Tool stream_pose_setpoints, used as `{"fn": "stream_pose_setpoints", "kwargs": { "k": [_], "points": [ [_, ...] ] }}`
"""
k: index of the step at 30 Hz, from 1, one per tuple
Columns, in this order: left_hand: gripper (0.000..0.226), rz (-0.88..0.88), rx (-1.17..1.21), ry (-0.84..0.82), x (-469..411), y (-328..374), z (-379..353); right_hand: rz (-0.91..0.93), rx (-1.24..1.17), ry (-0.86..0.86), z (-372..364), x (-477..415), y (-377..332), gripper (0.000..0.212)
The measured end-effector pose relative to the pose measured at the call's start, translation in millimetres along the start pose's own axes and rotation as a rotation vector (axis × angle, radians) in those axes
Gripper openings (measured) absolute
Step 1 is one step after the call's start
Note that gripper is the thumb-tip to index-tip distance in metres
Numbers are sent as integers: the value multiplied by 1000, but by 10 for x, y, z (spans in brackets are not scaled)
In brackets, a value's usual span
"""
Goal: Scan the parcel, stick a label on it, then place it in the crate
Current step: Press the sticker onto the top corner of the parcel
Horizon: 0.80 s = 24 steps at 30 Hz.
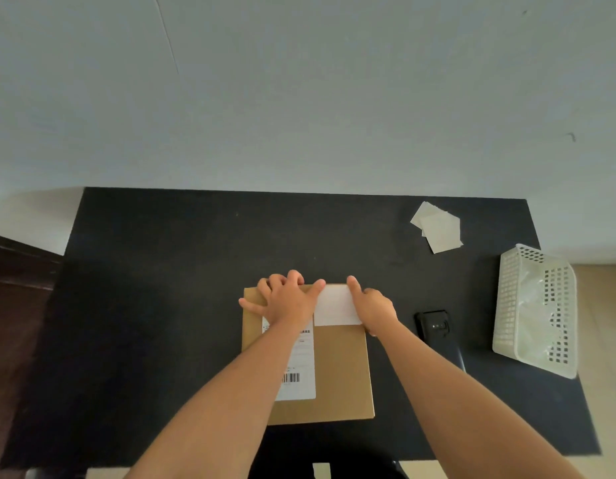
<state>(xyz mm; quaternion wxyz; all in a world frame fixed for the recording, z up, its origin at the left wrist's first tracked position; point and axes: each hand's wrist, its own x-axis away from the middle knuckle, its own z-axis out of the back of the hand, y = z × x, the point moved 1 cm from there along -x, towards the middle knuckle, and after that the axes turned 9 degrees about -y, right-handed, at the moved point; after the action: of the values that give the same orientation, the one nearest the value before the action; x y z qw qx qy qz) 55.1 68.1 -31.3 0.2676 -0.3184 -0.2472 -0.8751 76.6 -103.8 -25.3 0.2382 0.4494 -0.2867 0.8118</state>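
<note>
— So, where is the parcel sitting?

— Flat on the black table, right in front of me. It is a brown cardboard box with a printed shipping label along its left half, barcode near the bottom.

— And your hands?

— My left hand lies spread on the far left corner of the box, fingers wide and curling over the far edge. My right hand presses on the right edge of a blank white label that lies on the far right part of the box top; the forefinger is stretched out, the other fingers are tucked under, gripping nothing that I can see.

— What about the crate?

— It is a white perforated plastic basket on the table's right edge, well apart from the parcel. Something pale and crinkled shows inside; I cannot tell what.

— Anything between?

— A black scanner, just right of my right hand. A loose stack of blank labels lies at the far right of the table.
</note>
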Motion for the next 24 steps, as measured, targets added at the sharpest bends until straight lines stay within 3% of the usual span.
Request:
{"fn": "stream_pose_setpoints", "kwargs": {
  "k": [3,8,11,17,24],
  "points": [
    [39,-20,29,6,-9,-5,8,31,-78,-8,35,-16,38,78],
    [52,-30,8,17,15,-20,-4,38,54,58,-52,40,12,90],
    [65,-37,-29,12,16,-7,-1,64,17,32,-40,-12,45,76],
    [44,-36,30,15,-18,-15,-13,81,-165,-45,20,-63,164,54],
    [46,-26,41,-16,-40,-21,-13,187,-211,-132,-140,169,612,42]
  ]
}}
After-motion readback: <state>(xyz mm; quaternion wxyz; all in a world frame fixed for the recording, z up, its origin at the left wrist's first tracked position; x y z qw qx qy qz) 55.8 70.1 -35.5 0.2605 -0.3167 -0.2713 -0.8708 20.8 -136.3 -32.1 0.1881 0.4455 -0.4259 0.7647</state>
